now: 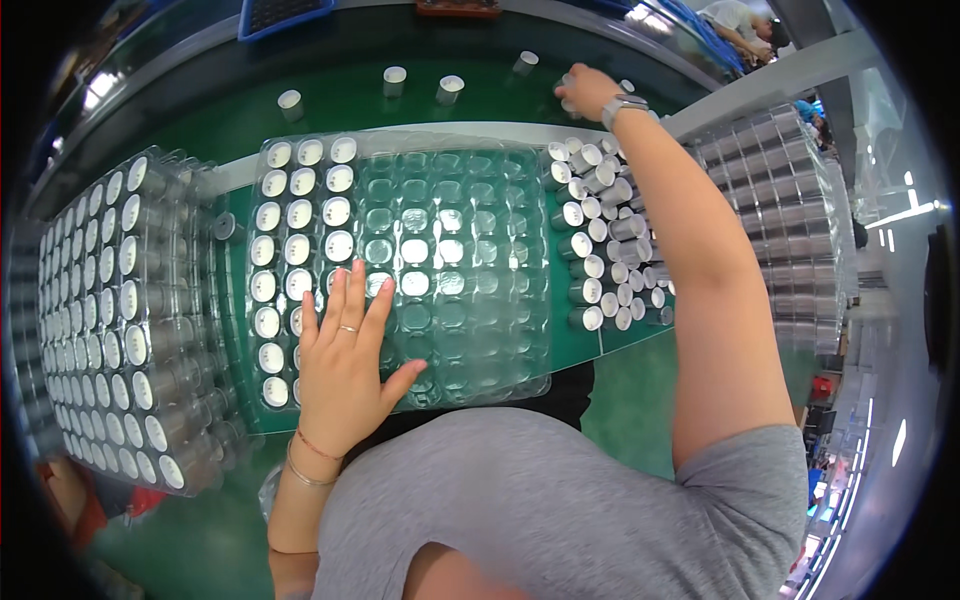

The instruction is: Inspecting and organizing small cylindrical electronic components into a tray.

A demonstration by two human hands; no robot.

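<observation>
A clear plastic tray with rows of rounded pockets lies in front of me. White-topped metal cylinders fill its left columns, while the pockets toward the right are bare. My left hand rests flat on the tray with fingers spread, covering some cylinders and pockets. Far to the right, my right hand reaches over the green conveyor belt, its fingers closed around a small cylinder that they partly hide. Several more cylinders stand apart on the belt to the left of that hand.
A heap of loose cylinders lies right of the tray, under my right forearm. Tall stacks of filled trays stand at the left and right. A blue crate sits beyond the belt. Another person is at the far right.
</observation>
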